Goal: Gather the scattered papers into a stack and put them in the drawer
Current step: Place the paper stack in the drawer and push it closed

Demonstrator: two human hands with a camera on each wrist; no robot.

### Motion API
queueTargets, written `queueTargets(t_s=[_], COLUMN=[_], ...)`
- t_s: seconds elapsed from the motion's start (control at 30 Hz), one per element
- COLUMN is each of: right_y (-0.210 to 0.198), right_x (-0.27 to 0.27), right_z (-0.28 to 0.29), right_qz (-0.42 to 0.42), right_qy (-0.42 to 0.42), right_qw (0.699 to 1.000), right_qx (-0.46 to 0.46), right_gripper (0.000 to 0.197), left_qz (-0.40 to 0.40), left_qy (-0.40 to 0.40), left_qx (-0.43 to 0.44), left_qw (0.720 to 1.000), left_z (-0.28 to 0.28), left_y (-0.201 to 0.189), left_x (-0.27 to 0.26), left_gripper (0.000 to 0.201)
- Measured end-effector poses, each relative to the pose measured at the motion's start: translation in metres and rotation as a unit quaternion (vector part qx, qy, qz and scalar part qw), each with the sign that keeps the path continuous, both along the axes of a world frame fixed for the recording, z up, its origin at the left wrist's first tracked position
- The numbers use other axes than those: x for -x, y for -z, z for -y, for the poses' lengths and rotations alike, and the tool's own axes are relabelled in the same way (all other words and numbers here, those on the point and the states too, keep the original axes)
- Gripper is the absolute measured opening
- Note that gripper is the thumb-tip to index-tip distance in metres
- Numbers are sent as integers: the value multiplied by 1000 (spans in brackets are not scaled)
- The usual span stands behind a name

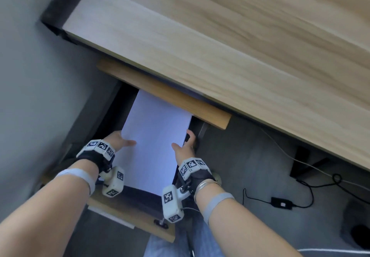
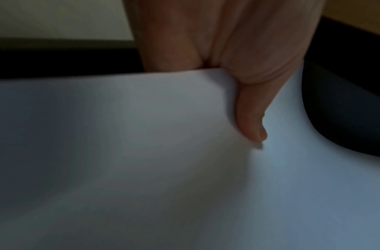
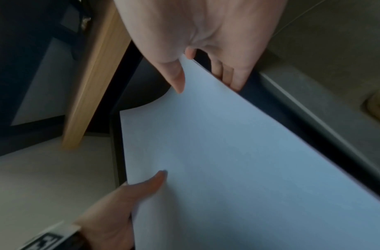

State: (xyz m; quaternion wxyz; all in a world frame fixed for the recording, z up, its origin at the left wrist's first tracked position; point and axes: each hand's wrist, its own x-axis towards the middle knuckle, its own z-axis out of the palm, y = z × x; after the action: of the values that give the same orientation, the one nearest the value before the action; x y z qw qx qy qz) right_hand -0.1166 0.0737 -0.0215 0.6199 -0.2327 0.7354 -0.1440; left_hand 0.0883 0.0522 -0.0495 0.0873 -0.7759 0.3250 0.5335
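Note:
A white stack of papers hangs over the open drawer below the wooden desk, its far end under the drawer's upper wooden rail. My left hand pinches the stack's left edge, thumb on top, fingers hidden beneath. My right hand pinches the right edge, thumb on top and fingers below. In the left wrist view the thumb presses on the paper. The right wrist view shows the paper between my right hand and my left hand, above the dark drawer wall.
The light wooden desk top overhangs the drawer. The drawer's wooden front panel is near my forearms. Black cables and a power adapter lie on the grey floor at right. A grey wall stands at left.

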Motion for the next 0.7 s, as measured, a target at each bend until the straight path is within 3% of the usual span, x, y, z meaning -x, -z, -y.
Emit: queueTargets(t_s=[0.13, 0.27, 0.5, 0.7], right_y=[13, 22, 16, 14], right_x=[-6, -6, -4, 10], right_z=[10, 19, 26, 31], right_qz=[-14, -21, -44, -34], right_qy=[-10, -10, -39, -46], right_qw=[1000, 999, 998, 998], right_qx=[-12, -34, -10, 7], right_gripper=[55, 60, 70, 66], left_qz=[-16, -14, -18, -2], left_qy=[13, 10, 6, -16], left_qx=[8, 10, 21, 19], left_qw=[1000, 1000, 1000, 1000], left_z=[15, 25, 36, 36], left_y=[19, 33, 47, 56], left_x=[4, 9, 22, 26], left_gripper=[53, 52, 47, 51])
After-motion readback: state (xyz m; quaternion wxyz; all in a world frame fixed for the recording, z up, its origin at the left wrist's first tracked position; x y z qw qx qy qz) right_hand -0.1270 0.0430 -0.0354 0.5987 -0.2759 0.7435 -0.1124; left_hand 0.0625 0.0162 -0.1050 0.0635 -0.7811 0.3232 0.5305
